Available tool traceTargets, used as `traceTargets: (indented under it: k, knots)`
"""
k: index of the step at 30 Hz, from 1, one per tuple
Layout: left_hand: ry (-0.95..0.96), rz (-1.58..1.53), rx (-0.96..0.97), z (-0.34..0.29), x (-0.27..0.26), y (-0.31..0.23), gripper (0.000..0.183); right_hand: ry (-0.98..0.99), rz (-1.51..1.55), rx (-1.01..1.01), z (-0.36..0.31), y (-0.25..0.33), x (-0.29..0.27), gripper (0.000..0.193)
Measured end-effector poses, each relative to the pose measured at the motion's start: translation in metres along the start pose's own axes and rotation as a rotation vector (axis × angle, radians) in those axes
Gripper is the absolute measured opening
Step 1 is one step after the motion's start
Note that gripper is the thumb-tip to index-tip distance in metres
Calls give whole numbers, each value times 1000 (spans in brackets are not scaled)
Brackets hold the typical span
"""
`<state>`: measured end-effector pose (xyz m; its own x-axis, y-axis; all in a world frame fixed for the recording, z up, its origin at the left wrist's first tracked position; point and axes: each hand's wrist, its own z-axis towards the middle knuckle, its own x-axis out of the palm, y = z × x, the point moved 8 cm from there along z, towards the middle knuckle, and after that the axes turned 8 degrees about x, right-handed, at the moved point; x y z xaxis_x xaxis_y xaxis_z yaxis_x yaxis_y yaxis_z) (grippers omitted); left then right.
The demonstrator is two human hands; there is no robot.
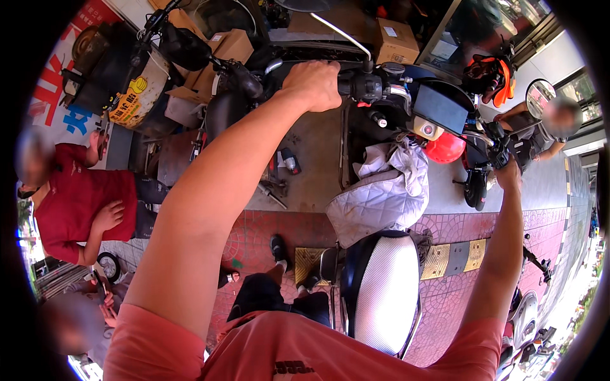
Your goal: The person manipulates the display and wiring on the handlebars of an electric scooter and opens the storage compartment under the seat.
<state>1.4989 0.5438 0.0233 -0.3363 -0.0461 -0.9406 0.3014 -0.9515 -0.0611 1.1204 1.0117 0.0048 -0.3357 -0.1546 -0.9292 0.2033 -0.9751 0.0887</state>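
My left hand (314,86) is closed round the left handlebar grip of a scooter, its fingers hiding most of the grip. Right beside it are the black switch housing (363,86) and a brake lever (399,93). Far to the right, my right hand (508,174) is wrapped round the other handlebar grip, below a black switch housing (499,149). Between the grips are a dark display panel (441,106) and a red rounded thing (447,147). A grey quilted cover (387,190) hangs below them. Behind it is the scooter's white-topped seat (386,292), beside my legs.
More motorbikes stand at the left, one with a dark handlebar (238,79). Cardboard boxes (397,41) lie at the back. A power tool (290,161) is on the floor. A person in a red shirt (89,197) stands left. Yellow-black ramps (451,260) edge the paving.
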Motion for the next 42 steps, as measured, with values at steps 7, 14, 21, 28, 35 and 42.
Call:
traceTargets:
  k: [7,14,21,28,35,42]
  knots:
    - [12,-27,-36,-33,-6,-31,47,15,-15,90,-21,-31,9,86]
    - [-4,11,-58,-25,-15,-21,47,32,9,83,-15,-6,5,65]
    - [47,51,-35,-9,-13,-40,52,35,-26,183,-26,-32,0,63]
    - [8,88,-36,4,-31,-46,37,-78,86,340,-68,-3,12,103]
    - [26,80,-9,10,-23,-47,35,9,1386,733,-365,-75,128,59]
    - [45,37,-11,6,-27,-70,42,-270,1616,1709,-734,-218,201,43]
